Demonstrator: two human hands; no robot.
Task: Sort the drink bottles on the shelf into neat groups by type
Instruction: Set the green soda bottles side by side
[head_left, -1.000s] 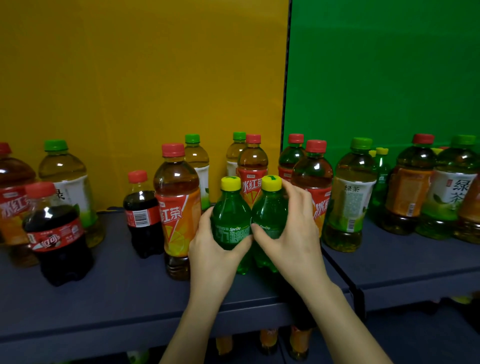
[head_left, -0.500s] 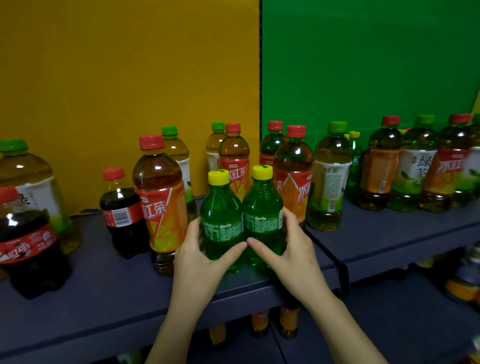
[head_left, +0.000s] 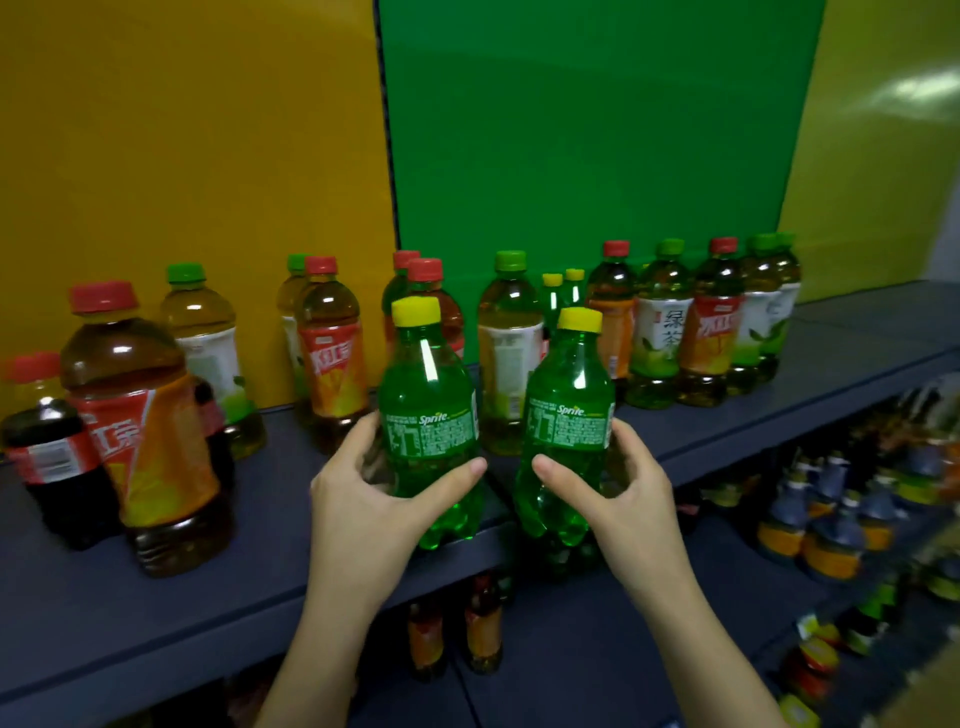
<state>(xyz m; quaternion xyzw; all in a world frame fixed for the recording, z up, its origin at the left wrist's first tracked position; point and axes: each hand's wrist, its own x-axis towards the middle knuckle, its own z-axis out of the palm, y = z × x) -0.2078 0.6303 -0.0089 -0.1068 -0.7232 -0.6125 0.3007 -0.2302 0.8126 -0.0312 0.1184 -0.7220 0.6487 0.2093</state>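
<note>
Two small green Sprite bottles with yellow caps are held up in front of the grey shelf (head_left: 270, 525). My left hand (head_left: 363, 499) grips the left Sprite bottle (head_left: 428, 395) round its lower body. My right hand (head_left: 618, 488) grips the right Sprite bottle (head_left: 569, 400) the same way. A gap separates the two bottles, and both look lifted off the shelf near its front edge. Behind them stand mixed red-capped iced tea bottles (head_left: 332, 353) and green-capped green tea bottles (head_left: 509, 353). Two more Sprite bottles (head_left: 563, 291) stand at the back.
A large iced tea bottle (head_left: 150, 436) and a cola bottle (head_left: 57, 457) stand at the left front. A row of tea bottles (head_left: 711, 327) fills the right part of the shelf. A lower shelf (head_left: 831, 530) at the right holds more drinks. Yellow and green panels back the shelf.
Both Sprite bottles have come up off the shelf and moved apart, with a gap between them now. The view has swung right, showing more of the shelf's right end.
</note>
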